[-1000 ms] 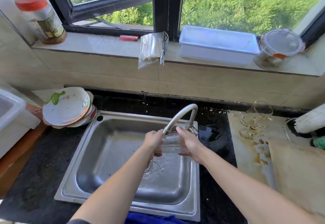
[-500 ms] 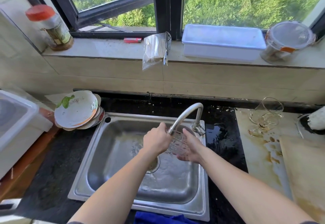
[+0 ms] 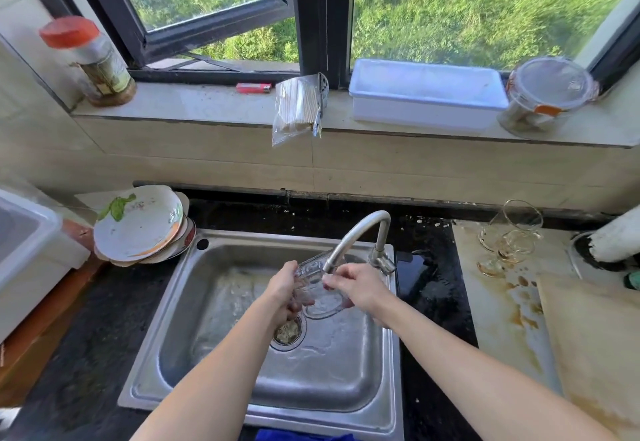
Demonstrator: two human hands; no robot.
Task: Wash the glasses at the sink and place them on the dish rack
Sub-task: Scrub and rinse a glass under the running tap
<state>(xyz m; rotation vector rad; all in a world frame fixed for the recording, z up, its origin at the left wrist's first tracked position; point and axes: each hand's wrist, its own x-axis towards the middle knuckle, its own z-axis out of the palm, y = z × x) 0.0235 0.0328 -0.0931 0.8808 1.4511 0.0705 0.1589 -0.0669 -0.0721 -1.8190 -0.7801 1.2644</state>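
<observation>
Head view. Item one: your left hand (image 3: 285, 290), fingers curled round the left side of a clear drinking glass (image 3: 320, 302), gripping it. Item two: your right hand (image 3: 362, 288), fingers and thumb closed on the glass's right side, so you hold it between both hands. The glass is tilted, held over the basin of the stainless steel sink (image 3: 194, 336), directly beneath the spout of the curved metal faucet (image 3: 362, 229), above and just right of the drain strainer (image 3: 287, 331); water lies rippled on the sink floor. Left of the sink, on the dark countertop (image 3: 86, 336): a stack of dirty plates (image 3: 138, 229), the top one bearing a green leaf scrap (image 3: 117, 205); further left, a white plastic bin (image 3: 27, 243). Right of the sink, on a stained pale surface (image 3: 491, 302): stemmed glasses (image 3: 509, 236), clustered close together and brown-smeared; their exact count cannot be told from here. Near them, a pale cutting board (image 3: 595, 354) and a white cylinder (image 3: 616, 239), partly out of frame. On the windowsill (image 3: 207, 104), left to right: a jar with a red lid (image 3: 97, 62), a red lighter (image 3: 253, 88), a clear bag of thin wooden sticks (image 3: 298, 108) overhanging the edge, a white lidded box (image 3: 426, 94), a round clear lidded container (image 3: 547, 94). At the bottom edge, in front of the sink: a blue cloth (image 3: 301, 436).
</observation>
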